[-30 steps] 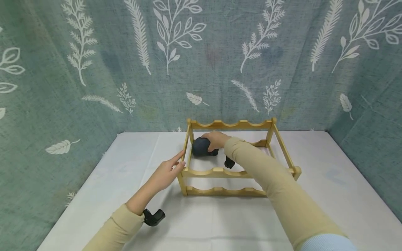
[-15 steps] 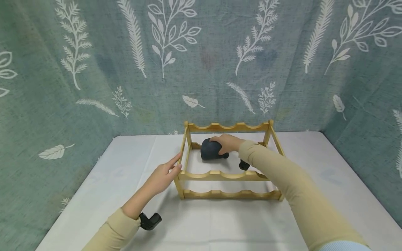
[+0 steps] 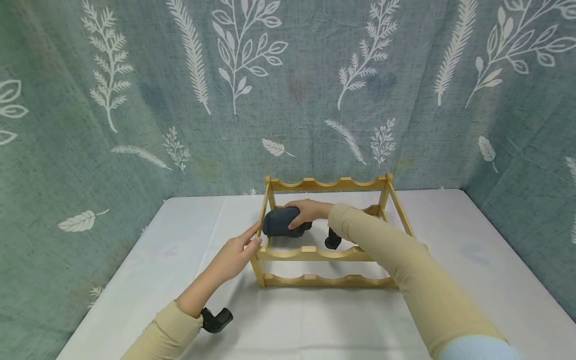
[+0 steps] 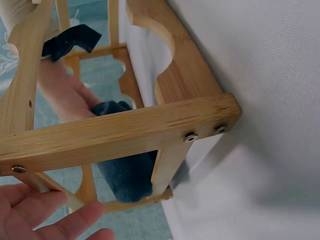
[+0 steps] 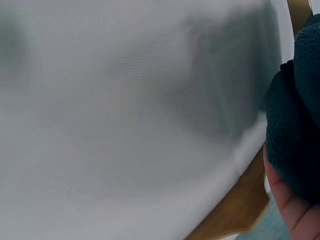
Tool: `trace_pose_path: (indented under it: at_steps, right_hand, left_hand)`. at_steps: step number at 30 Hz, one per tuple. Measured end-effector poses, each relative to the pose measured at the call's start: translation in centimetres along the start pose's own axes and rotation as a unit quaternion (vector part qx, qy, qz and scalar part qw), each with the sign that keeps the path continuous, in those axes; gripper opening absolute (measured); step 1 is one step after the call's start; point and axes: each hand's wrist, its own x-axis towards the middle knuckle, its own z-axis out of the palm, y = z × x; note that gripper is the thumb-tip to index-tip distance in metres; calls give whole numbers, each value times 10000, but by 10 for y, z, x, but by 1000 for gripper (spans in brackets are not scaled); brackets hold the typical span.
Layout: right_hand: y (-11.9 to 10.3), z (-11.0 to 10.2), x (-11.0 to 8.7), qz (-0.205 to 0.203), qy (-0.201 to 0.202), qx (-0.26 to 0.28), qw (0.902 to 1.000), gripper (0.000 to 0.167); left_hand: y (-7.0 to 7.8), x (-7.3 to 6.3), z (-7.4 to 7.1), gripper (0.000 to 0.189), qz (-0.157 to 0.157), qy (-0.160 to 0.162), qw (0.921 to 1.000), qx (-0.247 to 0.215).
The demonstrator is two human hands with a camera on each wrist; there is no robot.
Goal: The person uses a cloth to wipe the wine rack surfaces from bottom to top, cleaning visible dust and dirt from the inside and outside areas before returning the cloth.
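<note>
My right hand point(image 3: 308, 212) grips a rolled dark blue towel point(image 3: 280, 223) from above, inside the left end of a wooden rack point(image 3: 315, 254). The towel lies crosswise near the left side rail. In the left wrist view the towel point(image 4: 125, 175) shows through the rack's end frame point(image 4: 120, 132). Its folded, fluffy layers point(image 5: 290, 135) fill the right edge of the right wrist view, with right fingers point(image 5: 287, 200) beneath. My left hand point(image 3: 231, 257) touches the rack's left top rail with extended fingers; its fingertips point(image 4: 55, 202) rest against that rail.
The rack has scalloped front and back rails on two levels and stands on a white-covered table point(image 3: 216, 220). Behind it hangs a green leaf-patterned cloth point(image 3: 292, 100). Black wrist mounts point(image 3: 217, 320) stick out from both wrists.
The right hand shifts the towel rightward, then back left and nearer the front, against the left end of the rack. The left hand stays on the side rail. The head view tilts slightly.
</note>
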Motion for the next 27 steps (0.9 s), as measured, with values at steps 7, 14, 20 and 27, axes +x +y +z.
trace_pose_path:
  at_steps: [7, 14, 20, 27]
  right_hand:
    - [15, 2, 0, 443, 255, 57, 9987, 69]
    - [30, -3, -12, 456, 472, -219, 9976, 70]
    - [42, -11, -30, 390, 380, -598, 9967, 68]
    - [56, -23, -56, 236, 167, -1195, 9924, 66]
  left_hand:
    - [2, -1, 0, 54, -55, 24, 10000, 12]
    - [2, 1, 0, 54, -69, 42, 9999, 59]
    - [3, 2, 1, 54, 16, 43, 9999, 96]
    - [2, 1, 1, 54, 34, -10, 10000, 92]
